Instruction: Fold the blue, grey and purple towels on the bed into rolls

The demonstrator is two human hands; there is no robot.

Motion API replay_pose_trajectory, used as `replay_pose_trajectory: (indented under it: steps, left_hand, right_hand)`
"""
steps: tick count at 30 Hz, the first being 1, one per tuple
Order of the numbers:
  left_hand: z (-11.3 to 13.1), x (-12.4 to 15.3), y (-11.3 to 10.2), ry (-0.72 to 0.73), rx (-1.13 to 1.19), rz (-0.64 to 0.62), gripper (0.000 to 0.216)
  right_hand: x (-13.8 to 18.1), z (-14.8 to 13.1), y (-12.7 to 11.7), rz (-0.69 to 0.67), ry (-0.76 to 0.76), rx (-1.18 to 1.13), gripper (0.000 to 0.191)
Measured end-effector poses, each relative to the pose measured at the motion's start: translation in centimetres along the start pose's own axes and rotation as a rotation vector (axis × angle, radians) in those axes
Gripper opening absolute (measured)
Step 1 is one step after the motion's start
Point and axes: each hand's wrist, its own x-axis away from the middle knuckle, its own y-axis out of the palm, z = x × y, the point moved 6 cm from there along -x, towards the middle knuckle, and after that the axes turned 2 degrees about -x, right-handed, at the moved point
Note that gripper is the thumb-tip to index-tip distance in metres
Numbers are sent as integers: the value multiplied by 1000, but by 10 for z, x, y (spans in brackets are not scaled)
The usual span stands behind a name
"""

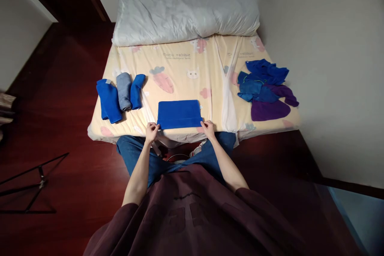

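Note:
A blue cloth [179,113] lies folded into a flat rectangle near the front edge of the bed [186,68]. My left hand [151,131] pinches its near left corner. My right hand [208,129] pinches its near right corner. To the left, three rolled cloths lie side by side: a blue roll [108,101], a grey roll [124,91] and a second, smaller blue roll [137,91]. On the right side of the bed sits a loose pile of blue and purple cloths [265,88].
A grey-white duvet [186,6] is bunched at the head of the bed. A white wall [330,68] runs along the right. Dark red wooden floor [60,128] lies to the left, with a black metal stand [30,188] on it.

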Motion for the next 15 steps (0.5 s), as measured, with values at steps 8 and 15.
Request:
replay_pose_trajectory:
  steps: [8,15]
  left_hand:
    - [-5,3,-4,26,6,39,28]
    - [12,5,-11,130,29,-75,33]
  right_hand:
    - [-1,12,-6,134,146,-92,38]
    - [9,-24,-11,247,-17,30,21]
